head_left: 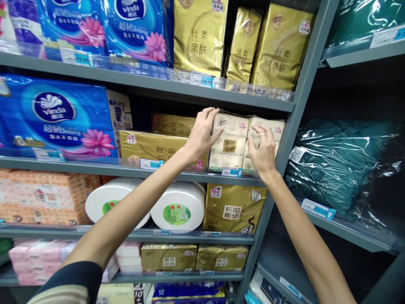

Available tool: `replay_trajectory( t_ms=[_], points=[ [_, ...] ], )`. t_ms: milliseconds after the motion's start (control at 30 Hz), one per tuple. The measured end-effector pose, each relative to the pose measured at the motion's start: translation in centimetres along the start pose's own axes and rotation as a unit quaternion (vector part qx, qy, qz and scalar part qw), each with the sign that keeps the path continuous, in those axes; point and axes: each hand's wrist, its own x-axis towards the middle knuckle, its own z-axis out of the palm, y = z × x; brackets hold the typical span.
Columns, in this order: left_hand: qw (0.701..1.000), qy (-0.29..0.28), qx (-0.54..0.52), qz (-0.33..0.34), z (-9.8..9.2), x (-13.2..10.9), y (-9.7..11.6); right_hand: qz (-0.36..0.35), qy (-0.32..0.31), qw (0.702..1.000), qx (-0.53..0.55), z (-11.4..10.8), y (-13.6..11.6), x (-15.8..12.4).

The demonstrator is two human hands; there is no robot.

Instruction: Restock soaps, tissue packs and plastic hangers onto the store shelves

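Observation:
Two cream-coloured tissue packs stand side by side on the middle shelf. At the upper left edge of the left tissue pack is my left hand, its fingers bent toward the top and its thumb apart on the front. My right hand, with a ring on one finger, lies against the front of the right tissue pack, fingers apart. Neither hand is wrapped round a pack. A gold tissue pack lies just left of my left hand, partly covered by my forearm, with another gold pack behind it.
Grey shelf edges with price tags run across. Blue Vinda packs stand at left and gold packs above. White paper rolls sit below. A grey upright borders the packs; plastic-wrapped green goods lie beyond.

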Motion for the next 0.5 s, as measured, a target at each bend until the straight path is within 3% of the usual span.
replay_trajectory(
  t_ms=[167, 500],
  points=[
    [0.999, -0.027, -0.032, -0.012, 0.7, 2.5, -1.1, -0.061, -0.063, 0.995, -0.047, 0.4, 1.4, 3.8],
    [0.997, -0.054, -0.042, -0.028, 1.1, 2.2, -1.0, -0.092, -0.143, 0.98, -0.106, 1.4, 1.5, 6.5]
  ],
)
